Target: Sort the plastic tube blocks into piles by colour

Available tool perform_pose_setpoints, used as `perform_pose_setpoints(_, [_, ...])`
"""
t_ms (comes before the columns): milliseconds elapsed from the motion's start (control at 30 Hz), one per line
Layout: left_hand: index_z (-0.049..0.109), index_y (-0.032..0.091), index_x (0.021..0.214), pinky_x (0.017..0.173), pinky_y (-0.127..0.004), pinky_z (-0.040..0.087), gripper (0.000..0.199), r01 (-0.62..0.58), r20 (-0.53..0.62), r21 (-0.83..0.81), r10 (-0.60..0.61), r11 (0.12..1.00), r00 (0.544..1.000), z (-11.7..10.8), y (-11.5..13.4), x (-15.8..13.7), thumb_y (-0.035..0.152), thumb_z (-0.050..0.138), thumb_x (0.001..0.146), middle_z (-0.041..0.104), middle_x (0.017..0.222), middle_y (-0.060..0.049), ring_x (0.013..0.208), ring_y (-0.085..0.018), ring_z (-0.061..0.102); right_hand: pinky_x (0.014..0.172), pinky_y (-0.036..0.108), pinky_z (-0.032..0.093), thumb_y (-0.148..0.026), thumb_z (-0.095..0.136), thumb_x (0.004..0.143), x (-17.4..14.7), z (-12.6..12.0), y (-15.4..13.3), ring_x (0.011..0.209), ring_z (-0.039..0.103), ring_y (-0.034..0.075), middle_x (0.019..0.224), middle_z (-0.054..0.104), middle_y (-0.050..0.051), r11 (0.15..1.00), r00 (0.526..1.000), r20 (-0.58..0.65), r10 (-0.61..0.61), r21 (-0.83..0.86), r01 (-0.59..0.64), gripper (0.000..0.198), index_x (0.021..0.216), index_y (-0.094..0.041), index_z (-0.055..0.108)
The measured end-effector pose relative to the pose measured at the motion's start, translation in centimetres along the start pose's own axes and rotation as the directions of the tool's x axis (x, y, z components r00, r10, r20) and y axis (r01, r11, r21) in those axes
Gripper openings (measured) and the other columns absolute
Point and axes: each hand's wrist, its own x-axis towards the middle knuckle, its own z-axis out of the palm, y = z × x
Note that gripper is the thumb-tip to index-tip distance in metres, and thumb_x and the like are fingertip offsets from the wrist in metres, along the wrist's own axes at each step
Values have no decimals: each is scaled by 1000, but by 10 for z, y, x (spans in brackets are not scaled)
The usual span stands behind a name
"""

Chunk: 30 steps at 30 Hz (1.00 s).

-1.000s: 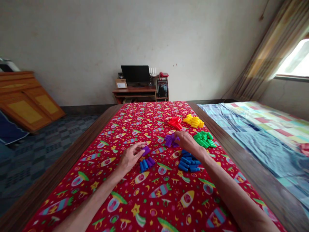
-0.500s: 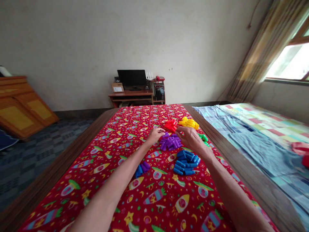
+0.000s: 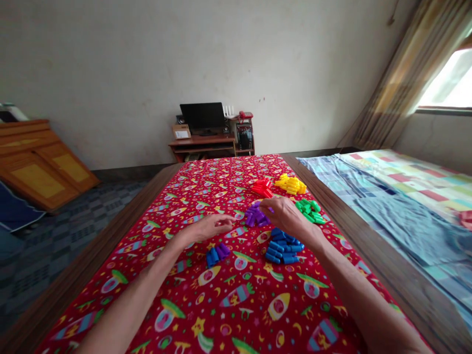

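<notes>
Lots of cloth (image 3: 140,260) out left of the left hand (image 3: 216,227), but the green pile (image 3: 310,212) sits near the right table edge (image 3: 372,253). Right hand (image 3: 276,209) is pinched in over the purple pile (image 3: 253,216), left one's half-curled, can't tell if either's holding anything. Blue pile (image 3: 283,248) is tight under the right wrist, red (image 3: 262,188) and yellow (image 3: 292,185) piles just beyond.

The window (image 3: 452,81) past the table's (image 3: 383,265) right edge glows white. The wall (image 3: 129,73) looks dim. The cupboard (image 3: 40,167) looks stretched.
</notes>
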Motion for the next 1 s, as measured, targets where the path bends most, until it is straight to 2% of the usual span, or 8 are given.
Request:
perform_pose_setpoints(100, [67, 26, 115, 74, -27, 52, 45, 33, 97, 91, -42, 995, 994, 2, 1, -41, 44, 70, 73, 71, 99, -4, 85, -21, 66, 54, 23, 25, -17, 44, 93, -1, 25, -24, 53, 40, 8, 62, 54, 0, 985, 982, 87, -165, 64, 160, 23, 76, -15, 60])
perform_pose_setpoints(300, [67, 22, 91, 80, -32, 49, 20, 10, -83, 304, 16, 952, 996, 39, 16, -49, 28, 69, 72, 69, 93, -5, 90, -23, 64, 54, 23, 32, -13, 47, 90, -8, 68, -60, 62, 56, 12, 81, 67, 7, 964, 919, 296, -261, 26, 265, 17, 97, -14, 62])
perform_pose_setpoints(433, [60, 21, 112, 75, -31, 53, 40, 49, -210, 45, -39, 998, 977, 52, 15, -36, 28, 66, 73, 72, 94, -5, 84, -22, 68, 59, 24, 39, -13, 46, 91, -12, 79, -57, 77, 62, 17, 94, 69, 10, 968, 945, 217, -246, 6, 251, 30, 119, -15, 56])
perform_pose_setpoints(533, [53, 18, 124, 78, -33, 55, 54, 20, -193, -215, -63, 976, 979, 50, 15, -33, 41, 66, 76, 73, 96, -7, 87, -24, 70, 63, 24, 41, -17, 45, 94, -9, 78, -51, 82, 64, 17, 96, 70, 9, 967, 947, 198, -253, 12, 256, 30, 121, -18, 56])
perform_pose_setpoints(633, [57, 20, 121, 84, -34, 54, 51, -11, -188, -207, -29, 978, 982, 41, 17, -36, 51, 60, 81, 72, 106, -9, 97, -25, 68, 64, 24, 40, -26, 44, 97, -1, 63, -42, 81, 64, 17, 90, 70, 9, 984, 968, 193, -160, -42, 171, 23, 106, -17, 63])
perform_pose_setpoints(733, [65, 23, 112, 89, -35, 51, 42, 28, -179, 12, -25, 1000, 984, 25, 16, -46, 52, 60, 81, 71, 110, -8, 101, -26, 66, 66, 25, 39, -30, 42, 99, 7, 41, -23, 79, 63, 17, 90, 69, 10, 991, 994, 106, 40, -131, -26, 27, 98, -16, 65])
perform_pose_setpoints(867, [70, 26, 104, 89, -33, 50, 41, 88, -94, 250, -67, 964, 993, 8, 10, -64, 43, 72, 67, 70, 109, -6, 102, -27, 65, 66, 27, 41, -29, 39, 99, 11, 24, 10, 78, 64, 20, 91, 69, 14, 903, 945, -15, 326, -292, -316, 32, 96, -12, 66])
perform_pose_setpoints(1000, [71, 25, 95, 78, -30, 52, 35, 108, -22, 330, -107, 938, 994, 10, 14, -73, 35, 73, 61, 70, 96, -5, 90, -26, 67, 69, 28, 42, -28, 38, 100, 6, 29, 27, 81, 65, 21, 89, 69, 15, 860, 914, 37, 404, -355, -366, 35, 93, -11, 67])
